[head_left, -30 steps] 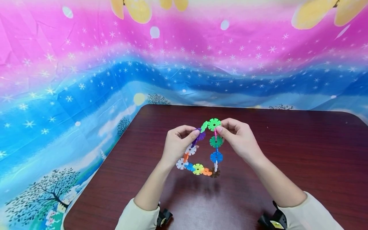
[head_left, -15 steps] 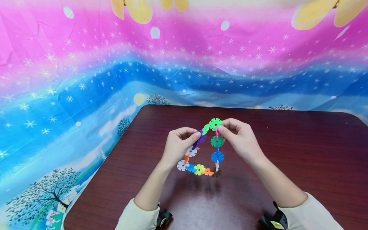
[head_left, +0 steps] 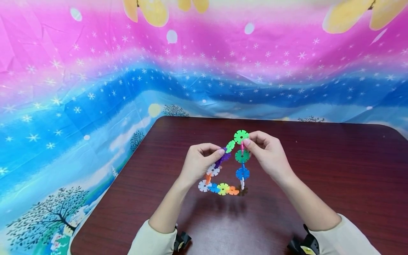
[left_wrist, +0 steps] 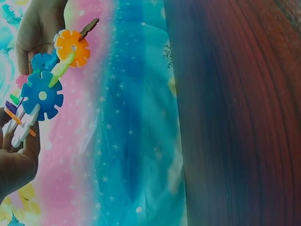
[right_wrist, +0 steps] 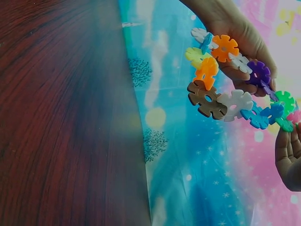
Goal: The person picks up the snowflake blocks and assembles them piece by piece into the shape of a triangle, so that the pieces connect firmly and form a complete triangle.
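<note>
Both hands hold up a closed loop of linked plastic snowflake discs above the table. On the loop's upper left, my left hand (head_left: 198, 161) pinches a purple disc (head_left: 225, 157) between thumb and fingers. Across from it, my right hand (head_left: 267, 150) pinches a pink disc (head_left: 242, 147), just under a bright green disc (head_left: 241, 136) at the top. Down the right side hang a darker green disc (head_left: 242, 156) and a blue disc (head_left: 243, 173). White, orange, blue and yellow discs run along the left and bottom, with a brown disc (right_wrist: 206, 101) at the lower right corner.
A dark red-brown wooden table (head_left: 334, 170) lies beneath the hands. Behind it and along its left side hangs a pink and blue cloth (head_left: 105, 71) printed with snowflakes and trees. Black wrist cameras (head_left: 182, 241) sit at the sleeves.
The loop has shifted slightly right. My left hand has dropped a little and moved right, and my right hand has eased right. The purple disc sits lower and the bright green one leans up more.
</note>
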Available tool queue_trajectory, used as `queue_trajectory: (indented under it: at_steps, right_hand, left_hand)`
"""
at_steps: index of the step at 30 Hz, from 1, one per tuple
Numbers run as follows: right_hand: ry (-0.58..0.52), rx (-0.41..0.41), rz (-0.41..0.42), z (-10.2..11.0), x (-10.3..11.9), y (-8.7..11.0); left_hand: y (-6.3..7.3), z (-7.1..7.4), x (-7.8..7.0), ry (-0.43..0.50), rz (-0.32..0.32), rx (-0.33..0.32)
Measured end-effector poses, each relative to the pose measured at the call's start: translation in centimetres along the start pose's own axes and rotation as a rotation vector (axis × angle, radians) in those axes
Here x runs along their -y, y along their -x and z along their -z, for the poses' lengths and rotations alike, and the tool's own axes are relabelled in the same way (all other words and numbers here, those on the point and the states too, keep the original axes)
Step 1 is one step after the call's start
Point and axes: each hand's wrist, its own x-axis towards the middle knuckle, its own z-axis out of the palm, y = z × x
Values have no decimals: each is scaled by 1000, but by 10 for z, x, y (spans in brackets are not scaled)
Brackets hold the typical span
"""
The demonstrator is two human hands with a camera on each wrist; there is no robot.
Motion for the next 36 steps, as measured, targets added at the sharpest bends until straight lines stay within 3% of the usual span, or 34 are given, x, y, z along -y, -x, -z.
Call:
queue_trajectory:
  at_steps: [16, 24, 36]
  right_hand:
    - [-1, 20, 5, -1, -4, 0]
    - [9, 42, 3, -1, -3, 1]
    - [113, 73, 47, 1, -1, 1]
  left_hand:
    - [1, -1, -3, 8, 51, 53]
    - [1, -2, -1, 17, 20, 23]
    - [2, -7, 2, 13, -16, -17]
